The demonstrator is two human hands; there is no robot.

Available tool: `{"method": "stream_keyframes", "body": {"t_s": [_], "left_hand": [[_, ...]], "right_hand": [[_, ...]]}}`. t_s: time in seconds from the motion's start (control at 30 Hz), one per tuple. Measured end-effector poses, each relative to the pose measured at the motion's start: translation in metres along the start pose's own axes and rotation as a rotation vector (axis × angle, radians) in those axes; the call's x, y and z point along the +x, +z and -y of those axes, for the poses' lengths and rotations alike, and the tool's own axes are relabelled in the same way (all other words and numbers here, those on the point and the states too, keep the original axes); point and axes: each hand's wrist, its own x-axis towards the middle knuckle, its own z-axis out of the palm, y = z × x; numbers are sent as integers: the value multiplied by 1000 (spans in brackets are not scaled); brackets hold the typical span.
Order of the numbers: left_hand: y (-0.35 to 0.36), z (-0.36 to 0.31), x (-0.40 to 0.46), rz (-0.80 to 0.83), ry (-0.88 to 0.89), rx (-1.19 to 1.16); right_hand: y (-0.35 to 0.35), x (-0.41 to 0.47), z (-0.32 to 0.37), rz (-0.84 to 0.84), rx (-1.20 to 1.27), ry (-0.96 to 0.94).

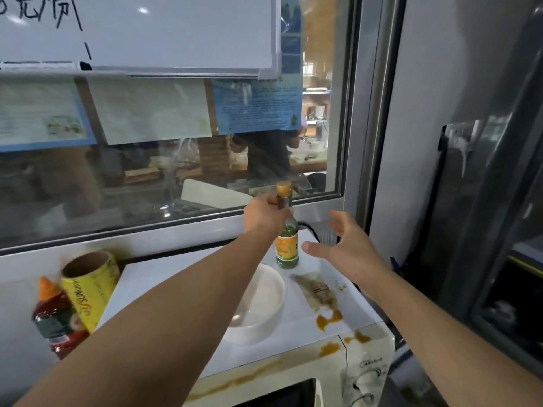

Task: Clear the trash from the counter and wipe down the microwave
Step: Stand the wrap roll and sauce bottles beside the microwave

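A white microwave [188, 277] stands below me, its top and front smeared with orange-brown sauce stains [329, 320]. On its top sit a white bowl [258, 304], a crumpled clear wrapper [316, 290] and a green glass bottle [287, 248] with a gold cap and orange label. My left hand [264, 214] grips the bottle by its neck at the back of the microwave top. My right hand [345, 243] hovers open just right of the bottle, fingers spread, touching nothing.
Left of the microwave stand a yellow roll of wrap [88, 289] and a red sauce bottle [58, 324] with an orange cap. A window and sill [176, 230] run behind. A dark cabinet [484, 201] rises at right, and a black cable [308, 227] trails behind the bottle.
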Motion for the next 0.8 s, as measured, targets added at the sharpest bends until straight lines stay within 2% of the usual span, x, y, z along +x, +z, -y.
{"method": "stream_keyframes", "body": {"t_s": [0.33, 0.57, 0.8], "left_hand": [[-47, -1, -2, -61, 44, -7], [-122, 4, -8, -161, 82, -8], [-208, 29, -21, -264, 42, -9]], "right_hand": [[23, -2, 29, 21, -13, -24], [61, -13, 67, 83, 22, -96], [116, -36, 109, 180, 60, -160]]}}
